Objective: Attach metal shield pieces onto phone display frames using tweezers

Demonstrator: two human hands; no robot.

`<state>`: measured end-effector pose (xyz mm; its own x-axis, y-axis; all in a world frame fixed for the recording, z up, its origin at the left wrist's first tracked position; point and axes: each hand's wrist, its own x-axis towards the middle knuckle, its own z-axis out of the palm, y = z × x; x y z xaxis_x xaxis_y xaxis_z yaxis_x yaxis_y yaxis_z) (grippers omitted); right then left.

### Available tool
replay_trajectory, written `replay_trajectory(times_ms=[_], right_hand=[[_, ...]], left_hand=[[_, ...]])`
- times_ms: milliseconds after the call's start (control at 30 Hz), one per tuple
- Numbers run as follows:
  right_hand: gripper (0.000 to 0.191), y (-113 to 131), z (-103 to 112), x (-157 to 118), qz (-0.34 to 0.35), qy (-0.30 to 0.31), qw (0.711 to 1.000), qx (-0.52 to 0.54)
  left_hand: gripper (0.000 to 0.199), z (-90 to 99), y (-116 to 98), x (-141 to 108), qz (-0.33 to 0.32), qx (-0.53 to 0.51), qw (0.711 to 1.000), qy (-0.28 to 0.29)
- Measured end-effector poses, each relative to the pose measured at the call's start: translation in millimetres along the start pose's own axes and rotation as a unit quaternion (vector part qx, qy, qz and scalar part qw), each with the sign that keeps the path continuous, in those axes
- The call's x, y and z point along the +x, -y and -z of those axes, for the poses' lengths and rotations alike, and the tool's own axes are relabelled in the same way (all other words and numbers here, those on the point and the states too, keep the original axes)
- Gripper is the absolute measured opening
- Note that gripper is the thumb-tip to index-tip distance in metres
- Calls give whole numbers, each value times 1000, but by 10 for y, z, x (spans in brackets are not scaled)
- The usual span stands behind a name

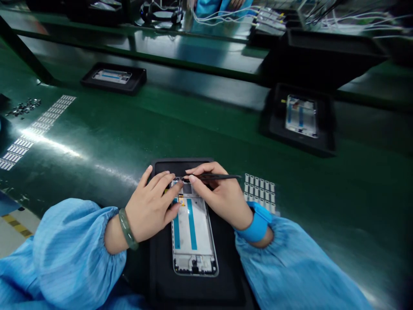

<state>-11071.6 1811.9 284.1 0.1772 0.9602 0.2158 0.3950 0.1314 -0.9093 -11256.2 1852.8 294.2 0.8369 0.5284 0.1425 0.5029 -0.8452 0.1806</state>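
Observation:
A silver phone frame (201, 232) with two blue strips lies in a black tray (161, 275) close to my body. My left hand (155, 204) rests over the frame's upper left part, fingers spread, with fingertips touching its top edge. Pinched in my right hand (222, 193) are dark tweezers (216, 176), whose tips point left at the frame's top edge beside my left fingertips. What lies right under the tips is too small to make out. A small yellow flex piece (182, 201) shows near my left thumb.
Sheets of small parts lie at the right (260, 191) and far left (35, 129), near a pile of loose pieces (24, 107). Black trays with phone frames stand at back left (137, 82) and right (274, 129). Behind are a shelf, cables and a person's hand.

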Motion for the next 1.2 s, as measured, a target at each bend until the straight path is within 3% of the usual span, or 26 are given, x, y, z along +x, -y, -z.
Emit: replay_trajectory(times_ms=[1200], right_hand=[[6, 46, -14, -23, 75, -8, 992, -102]], left_hand=[[39, -3, -5, 12, -10, -10, 1000, -22]])
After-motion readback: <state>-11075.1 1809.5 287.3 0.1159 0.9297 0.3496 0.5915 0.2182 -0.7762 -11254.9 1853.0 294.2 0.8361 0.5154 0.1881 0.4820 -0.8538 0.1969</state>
